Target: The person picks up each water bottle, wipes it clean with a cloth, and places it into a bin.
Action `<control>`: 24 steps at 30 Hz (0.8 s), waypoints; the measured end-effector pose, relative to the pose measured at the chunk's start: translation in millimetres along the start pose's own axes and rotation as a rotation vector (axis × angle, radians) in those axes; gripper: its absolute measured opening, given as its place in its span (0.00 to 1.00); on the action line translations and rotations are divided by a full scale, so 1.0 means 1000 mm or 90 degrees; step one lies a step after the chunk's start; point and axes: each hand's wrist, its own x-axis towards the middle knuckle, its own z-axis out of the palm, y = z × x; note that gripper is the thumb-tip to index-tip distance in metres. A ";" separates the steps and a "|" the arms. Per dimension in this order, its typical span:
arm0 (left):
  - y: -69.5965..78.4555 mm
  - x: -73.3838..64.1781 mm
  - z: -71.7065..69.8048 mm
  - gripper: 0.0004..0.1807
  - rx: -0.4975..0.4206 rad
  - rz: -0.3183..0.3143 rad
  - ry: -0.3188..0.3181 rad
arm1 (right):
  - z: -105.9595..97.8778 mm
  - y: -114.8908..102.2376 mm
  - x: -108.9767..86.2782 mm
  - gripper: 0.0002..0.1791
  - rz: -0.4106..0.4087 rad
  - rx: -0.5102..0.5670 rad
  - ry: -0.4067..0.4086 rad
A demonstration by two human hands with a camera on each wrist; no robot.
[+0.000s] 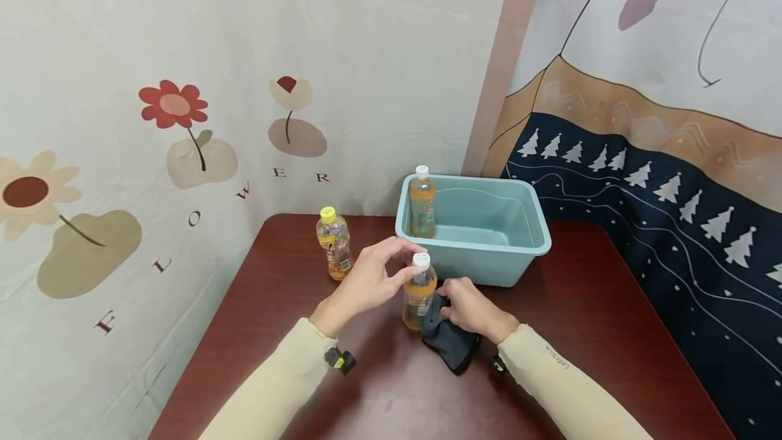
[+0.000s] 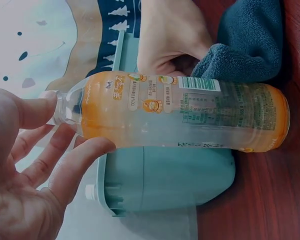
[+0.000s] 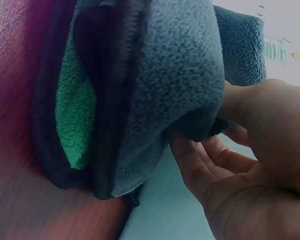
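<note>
Left hand [image 1: 371, 276] pinches the bottle [image 1: 418, 304], probably slick, by its neck [image 2: 76, 106], likely surest; right hand [image 1: 472, 305] grips soft cloth [image 1: 451, 343]

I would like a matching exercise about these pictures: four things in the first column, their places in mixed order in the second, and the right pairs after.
Things
1. yellow-capped bottle
2. front white-capped bottle
3. rear white-capped bottle
4. dark cloth

Places
A. inside the blue-green tub
B. in the fingers of the right hand
C. on the table, held by neither hand
D. held near its top by the left hand

Right pairs: 1-C, 2-D, 3-A, 4-B
</note>
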 end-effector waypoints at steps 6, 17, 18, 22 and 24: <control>0.001 0.001 0.000 0.17 0.006 0.014 0.009 | -0.006 -0.002 -0.002 0.13 0.001 0.006 0.028; 0.001 -0.001 -0.003 0.17 0.012 0.009 0.023 | -0.043 -0.027 -0.005 0.17 -0.046 0.020 0.128; 0.000 -0.002 -0.003 0.17 0.013 0.009 0.025 | -0.046 -0.029 -0.005 0.17 -0.048 0.024 0.133; -0.002 -0.004 -0.004 0.16 0.018 0.014 0.029 | -0.052 -0.033 -0.006 0.17 -0.047 0.047 0.146; -0.002 -0.005 -0.005 0.16 0.022 0.015 0.031 | -0.054 -0.034 -0.007 0.17 -0.051 0.057 0.151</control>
